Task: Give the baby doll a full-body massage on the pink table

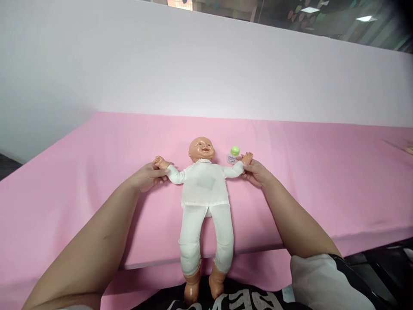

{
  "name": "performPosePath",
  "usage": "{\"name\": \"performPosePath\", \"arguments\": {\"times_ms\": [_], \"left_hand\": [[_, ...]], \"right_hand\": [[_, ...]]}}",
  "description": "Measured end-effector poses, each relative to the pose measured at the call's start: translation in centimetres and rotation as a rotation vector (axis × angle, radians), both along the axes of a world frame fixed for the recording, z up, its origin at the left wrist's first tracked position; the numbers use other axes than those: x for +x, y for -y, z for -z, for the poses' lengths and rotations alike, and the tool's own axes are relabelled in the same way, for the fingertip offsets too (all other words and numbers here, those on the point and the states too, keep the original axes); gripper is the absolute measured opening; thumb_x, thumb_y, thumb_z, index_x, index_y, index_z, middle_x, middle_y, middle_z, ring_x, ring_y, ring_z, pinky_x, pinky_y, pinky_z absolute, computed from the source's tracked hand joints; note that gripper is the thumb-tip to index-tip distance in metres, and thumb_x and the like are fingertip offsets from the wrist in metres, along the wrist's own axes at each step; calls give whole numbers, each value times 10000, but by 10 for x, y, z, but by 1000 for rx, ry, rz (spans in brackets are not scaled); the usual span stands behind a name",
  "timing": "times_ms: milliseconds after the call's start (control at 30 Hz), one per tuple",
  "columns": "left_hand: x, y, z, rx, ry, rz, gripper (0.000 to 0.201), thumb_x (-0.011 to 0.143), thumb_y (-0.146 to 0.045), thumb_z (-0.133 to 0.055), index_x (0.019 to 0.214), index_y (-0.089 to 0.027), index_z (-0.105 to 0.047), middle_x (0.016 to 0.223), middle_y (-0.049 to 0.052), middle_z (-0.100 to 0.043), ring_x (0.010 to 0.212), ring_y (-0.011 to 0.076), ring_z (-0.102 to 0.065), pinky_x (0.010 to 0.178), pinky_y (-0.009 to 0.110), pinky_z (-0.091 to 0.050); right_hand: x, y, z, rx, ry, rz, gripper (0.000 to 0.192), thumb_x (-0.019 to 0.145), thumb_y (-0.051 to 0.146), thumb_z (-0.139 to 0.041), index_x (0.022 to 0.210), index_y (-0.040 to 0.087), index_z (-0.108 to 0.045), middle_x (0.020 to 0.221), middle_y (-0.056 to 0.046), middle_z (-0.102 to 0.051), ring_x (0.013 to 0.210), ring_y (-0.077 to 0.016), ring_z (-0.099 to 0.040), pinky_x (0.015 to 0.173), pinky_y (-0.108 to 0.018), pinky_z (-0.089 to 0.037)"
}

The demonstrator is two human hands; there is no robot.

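A baby doll with a white cloth body lies on its back, its head toward the wall and its feet past the table's near edge, by my shirt. My left hand is closed on the doll's arm at the left of the view, thumb on top near the wrist. On the other side my right hand grips the opposite arm at the wrist. Both doll arms are stretched out sideways. Close behind my right fingers stands a small clear bottle with a green cap, partly hidden by the doll's hand.
Pink cloth covers the table, its front edge hanging just before my body. A white wall rises behind, with a window above it. At the far right edge something blurred shows, perhaps a hand. Dark objects are at the lower right.
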State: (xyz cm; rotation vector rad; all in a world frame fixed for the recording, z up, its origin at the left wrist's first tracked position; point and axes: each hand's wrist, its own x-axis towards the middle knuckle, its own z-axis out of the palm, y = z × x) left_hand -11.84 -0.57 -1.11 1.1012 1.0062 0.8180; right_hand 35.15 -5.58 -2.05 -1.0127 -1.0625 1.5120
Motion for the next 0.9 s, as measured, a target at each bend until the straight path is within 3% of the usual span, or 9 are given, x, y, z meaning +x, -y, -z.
{"name": "performPosePath", "arguments": {"times_ms": [100,233,300,400,500,567,667,800,900], "left_hand": [[8,4,1,1,-158,61,258,699,-278,-989,809,-135,-805,660,110,-694,564,196,-597,530,312,-451],[15,1,4,84,-161,-113,271,731,-328,-962,745,-167,-744,655,107,-679,597,216,-598,557,327,-432],[19,3,3,198,-205,-229,269,759,-346,-939,752,-178,-728,662,92,-670,633,228,-611,586,336,-448],[33,17,-3,433,-353,-326,245,780,-345,-921,869,-179,-765,790,102,-731,756,262,-672,668,352,-502],[54,38,-11,670,-440,-234,478,825,-334,-867,1273,-212,-751,1105,106,-789,989,297,-728,812,365,-567],[65,50,-16,824,-534,-8,460,879,-356,-799,1322,-243,-745,1251,91,-773,1083,287,-727,881,365,-587],[72,56,-20,957,-611,279,441,945,-366,-703,1371,-256,-744,1374,97,-729,1181,277,-717,943,370,-604],[71,54,-18,984,-619,301,464,952,-370,-693,1400,-254,-730,1392,110,-716,1230,286,-703,933,367,-611],[69,51,-13,926,-585,215,415,953,-422,-705,1331,-257,-750,1314,90,-744,1123,266,-721,862,342,-592]], "right_hand": [[1,-2,4,-59,91,-4,598,738,390,-977,1243,218,-709,887,-48,-721,634,-149,-561,512,-269,-468],[-1,-8,7,-24,267,246,668,747,350,-956,1318,217,-635,780,-23,-684,613,-180,-582,466,-283,-451],[-6,-8,6,52,349,349,679,757,364,-946,1337,225,-621,903,-60,-727,716,-217,-657,526,-312,-519],[-21,-2,3,269,449,421,632,778,361,-936,1322,258,-633,1183,-96,-735,1017,-275,-718,798,-385,-631],[-40,13,-3,572,586,298,404,841,320,-885,1194,274,-695,1187,-72,-737,1132,-288,-707,1003,-448,-609],[-53,23,-8,757,705,112,313,882,276,-829,1182,280,-738,1177,-69,-744,1133,-290,-716,1030,-475,-606],[-66,33,-10,915,843,-90,421,891,225,-780,1303,307,-757,1321,-89,-704,1213,-295,-704,1061,-495,-607],[-73,34,-6,957,906,-113,471,882,198,-765,1337,319,-764,1348,-98,-685,1221,-291,-702,1061,-505,-616],[-72,31,-4,931,844,-43,429,905,247,-783,1328,314,-765,1310,-90,-721,1214,-289,-714,1066,-499,-613]]}}
